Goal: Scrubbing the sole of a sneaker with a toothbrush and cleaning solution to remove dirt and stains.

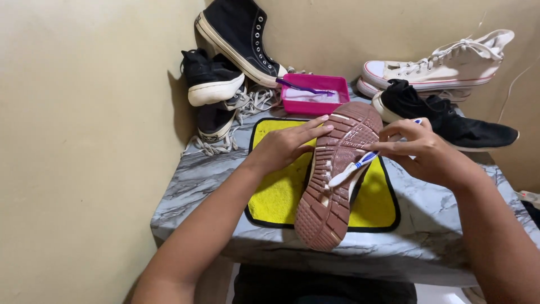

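Note:
A shoe [337, 180] lies sole-up on a yellow cloth [278, 197], showing a pinkish-brown ridged sole. My left hand [287, 143] rests flat against the shoe's left side, fingers stretched over the sole edge. In my right hand [422, 149] is a white and blue toothbrush [351, 167], its head pressed on the middle of the sole.
A marble-patterned table [191, 191] carries the cloth. Behind it sits a pink tray [315, 95] with a purple toothbrush [304, 88]. Black sneakers [211, 79] and loose laces pile at the back left. A white high-top [433, 70] and a black shoe [450, 121] lie at the right.

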